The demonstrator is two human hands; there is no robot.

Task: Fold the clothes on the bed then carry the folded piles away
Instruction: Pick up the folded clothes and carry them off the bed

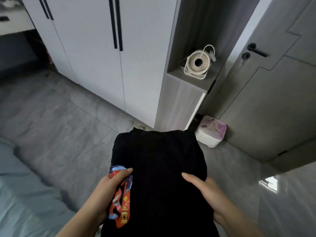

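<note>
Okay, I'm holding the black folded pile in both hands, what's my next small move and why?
Probably step toward the white wardrobe, since the black folded pile is off the bed, gripped at its sides by the left hand and right hand. The wardrobe doors look shut, so one hand must free up there.

Black folded pile, red-blue print, carried
</note>
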